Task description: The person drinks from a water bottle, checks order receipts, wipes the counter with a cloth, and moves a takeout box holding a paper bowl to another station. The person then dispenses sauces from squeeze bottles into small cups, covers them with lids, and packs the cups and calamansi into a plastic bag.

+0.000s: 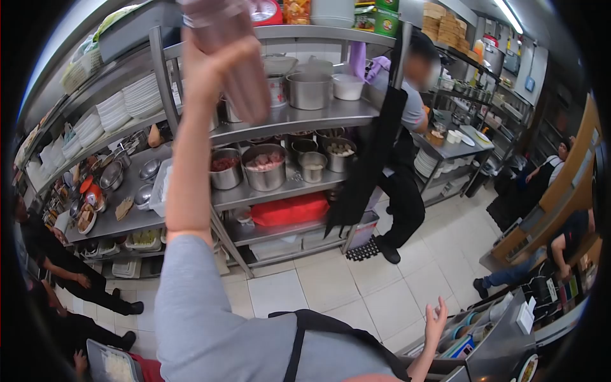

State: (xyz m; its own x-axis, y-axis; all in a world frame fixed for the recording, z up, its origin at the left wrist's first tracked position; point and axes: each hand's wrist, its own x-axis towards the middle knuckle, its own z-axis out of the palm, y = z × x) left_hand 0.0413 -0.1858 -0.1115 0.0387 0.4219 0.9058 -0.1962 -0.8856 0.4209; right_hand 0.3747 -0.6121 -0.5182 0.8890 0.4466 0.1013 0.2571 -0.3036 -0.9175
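Observation:
My left hand [219,60] is raised high in front of the steel shelves, its fingers wrapped round a tall clear bottle [245,83] with brownish-pink contents. The bottle is tilted and slightly blurred. Low at the right, my right hand [436,321] is held up with its fingers apart and nothing in it, near a steel counter [503,353]. Behind the bottle, a large steel pot [309,90] and a white tub [348,87] sit on the middle shelf.
Below are pots of meat [264,167] and a red bundle [289,210]. Stacked plates [141,95] fill the left shelf. A person [404,172] stands beyond the shelves; others are at left and right. A black cloth [372,153] hangs from the post.

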